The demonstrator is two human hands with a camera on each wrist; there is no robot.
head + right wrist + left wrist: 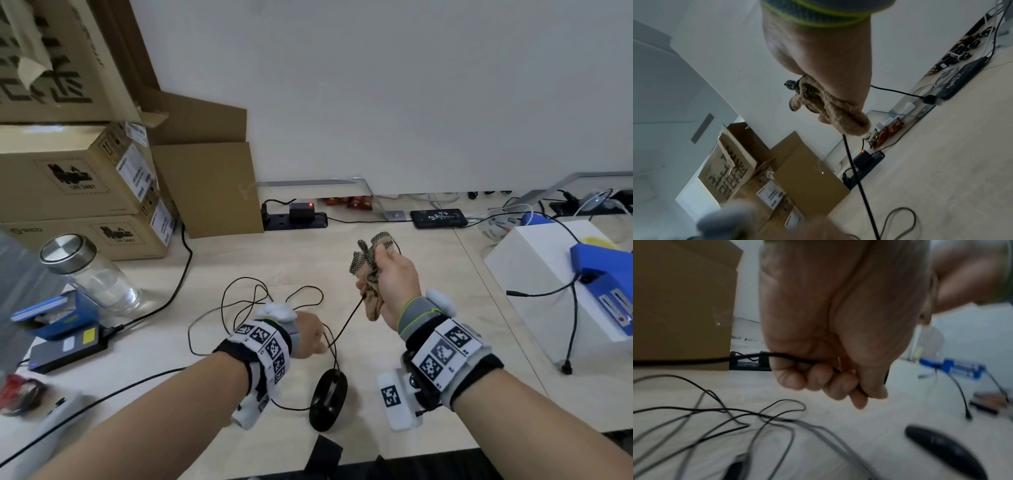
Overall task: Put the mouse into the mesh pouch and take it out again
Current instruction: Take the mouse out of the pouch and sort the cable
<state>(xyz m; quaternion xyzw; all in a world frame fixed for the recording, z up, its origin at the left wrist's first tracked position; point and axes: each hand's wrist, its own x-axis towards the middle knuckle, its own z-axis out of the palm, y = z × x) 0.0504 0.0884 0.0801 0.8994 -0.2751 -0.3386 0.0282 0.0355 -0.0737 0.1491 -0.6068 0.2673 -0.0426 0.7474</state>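
The black mouse (329, 397) lies on the light wooden table (274, 260), near its front edge and between my wrists; the left wrist view shows this mouse (945, 451) low at the right. My left hand (310, 334) is curled into a fist round the thin black mouse cable (789, 356), just above the mouse. Higher up, my right hand (394, 274) grips the crumpled beige mesh pouch (371, 301) above the table. A taut stretch of the cable (346, 322) runs from the pouch's lower end down to my left hand. The pouch (830, 104) looks bunched up, its mouth hidden.
Loose cable loops (246, 301) lie left of my left hand. A glass jar (89, 270) and stacked cardboard boxes (78, 178) stand at the left. A power strip (294, 219) lies by the wall. At the right, a white box (548, 274) carries a blue device (603, 270).
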